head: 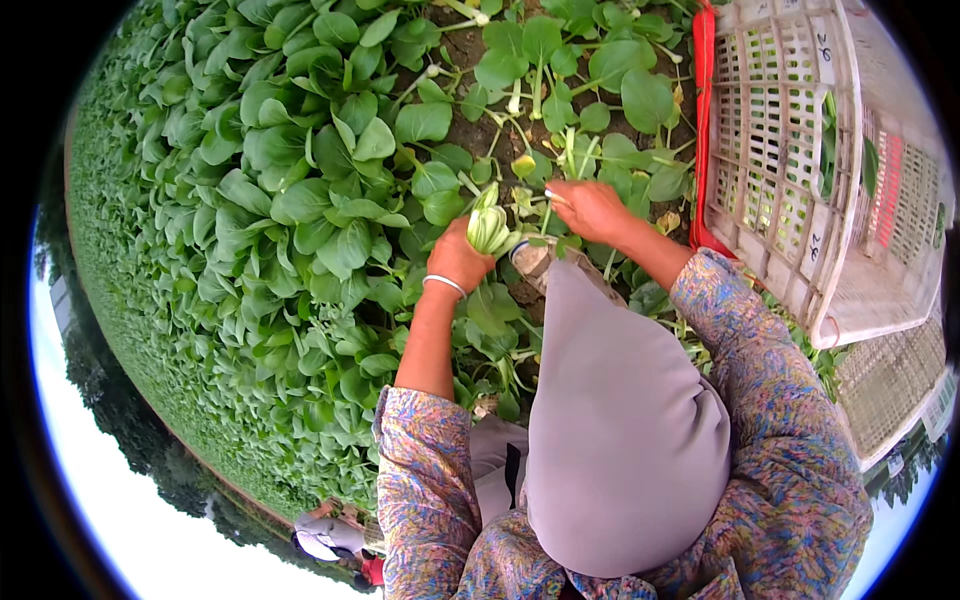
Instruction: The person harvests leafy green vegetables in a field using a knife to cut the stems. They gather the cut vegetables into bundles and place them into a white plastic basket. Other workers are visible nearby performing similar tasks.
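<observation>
My left hand grips a green leafy vegetable, probably bok choy, around its pale stalks. A white bracelet circles that wrist. To the right, my right hand is curled, with a white band or patch at a finger. A thin dark tool, perhaps a knife, reaches from it toward the stalks; its handle is hidden in the fist. Just below the hands is a shoe among cut leaves. Loose plants with pale cut ends lie on the soil ahead of both hands.
Dense standing greens fill the left. At right, a white slatted plastic crate with a red strap holds some leaves. Another crate is behind it. My grey-clad knee rises between my arms. People are far off at lower left.
</observation>
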Demonstrator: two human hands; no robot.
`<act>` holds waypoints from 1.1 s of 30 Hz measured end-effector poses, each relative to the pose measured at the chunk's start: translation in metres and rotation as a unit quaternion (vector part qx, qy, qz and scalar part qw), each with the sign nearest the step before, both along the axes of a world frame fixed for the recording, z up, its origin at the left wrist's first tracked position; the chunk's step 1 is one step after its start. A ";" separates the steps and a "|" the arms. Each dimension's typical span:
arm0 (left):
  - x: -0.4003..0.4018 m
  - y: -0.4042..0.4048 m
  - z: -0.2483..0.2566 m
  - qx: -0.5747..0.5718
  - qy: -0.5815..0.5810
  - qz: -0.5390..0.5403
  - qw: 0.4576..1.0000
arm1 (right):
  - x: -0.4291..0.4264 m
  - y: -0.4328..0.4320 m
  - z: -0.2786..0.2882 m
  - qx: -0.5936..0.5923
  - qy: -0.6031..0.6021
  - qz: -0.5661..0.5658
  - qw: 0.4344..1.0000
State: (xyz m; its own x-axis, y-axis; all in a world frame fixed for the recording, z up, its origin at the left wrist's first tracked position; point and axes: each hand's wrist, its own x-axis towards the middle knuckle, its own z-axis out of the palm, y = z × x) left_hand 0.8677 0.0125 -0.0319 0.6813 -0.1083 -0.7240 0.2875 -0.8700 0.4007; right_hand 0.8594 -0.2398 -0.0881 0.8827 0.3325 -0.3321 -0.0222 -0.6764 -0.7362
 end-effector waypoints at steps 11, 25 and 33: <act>-0.002 0.016 0.152 -0.386 0.017 0.254 0.887 | 0.052 0.049 0.127 0.474 0.135 -0.070 0.867; -0.029 0.016 0.315 -0.585 -0.201 0.397 0.678 | 0.091 0.076 0.332 0.616 -0.048 -0.051 0.785; -0.040 -0.013 0.351 -0.717 -0.213 0.350 0.564 | 0.067 0.093 0.390 0.682 0.060 -0.070 0.725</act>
